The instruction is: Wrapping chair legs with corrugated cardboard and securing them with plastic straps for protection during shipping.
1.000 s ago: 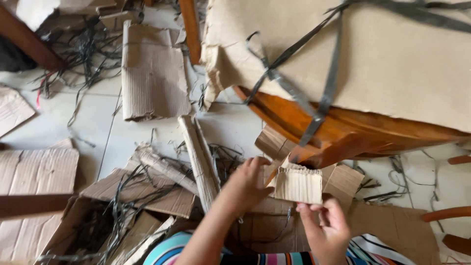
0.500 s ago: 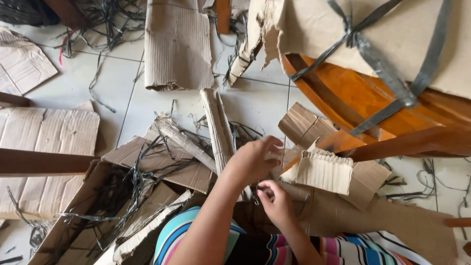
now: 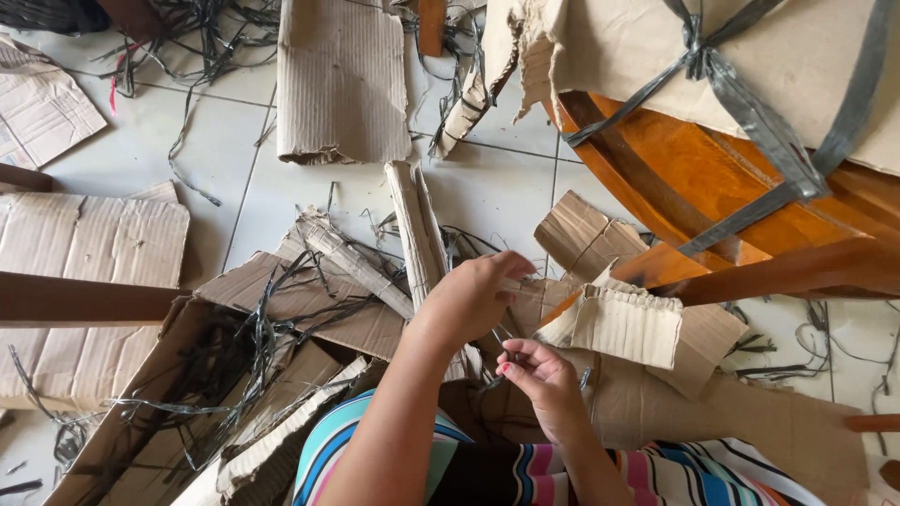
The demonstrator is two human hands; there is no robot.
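Corrugated cardboard wrapping [image 3: 626, 323], torn and ragged, hanging around the leg of the wooden furniture piece [image 3: 712, 187], just right of both hands and low in the middle of the view. Left hand [image 3: 473, 298] reaching forward with fingers curled in, fingertips pinched at the left edge of that wrapping; what exactly sits between them too small to tell. Right hand [image 3: 542, 375] just below and touching close to the left one, thumb and forefinger pressed together on a thin dark plastic strap [image 3: 497, 342] running up between the two hands. Under the hands, more brown cardboard sheet [image 3: 750, 412] spread flat over the floor. To the left, a rolled cardboard strip [image 3: 417, 230] lying upright in the view, beside a crumpled second roll [image 3: 352, 262]. Further left, an open cardboard box [image 3: 169, 375] filled with a tangle of cut black straps [image 3: 244, 347]. At the top, a flat corrugated sheet [image 3: 342, 80] on the white tiled floor [image 3: 216, 159]. Upper right, grey straps [image 3: 750, 122] knotted across paper-wrapped furniture. Striped sleeve [image 3: 375, 440] at the bottom edge
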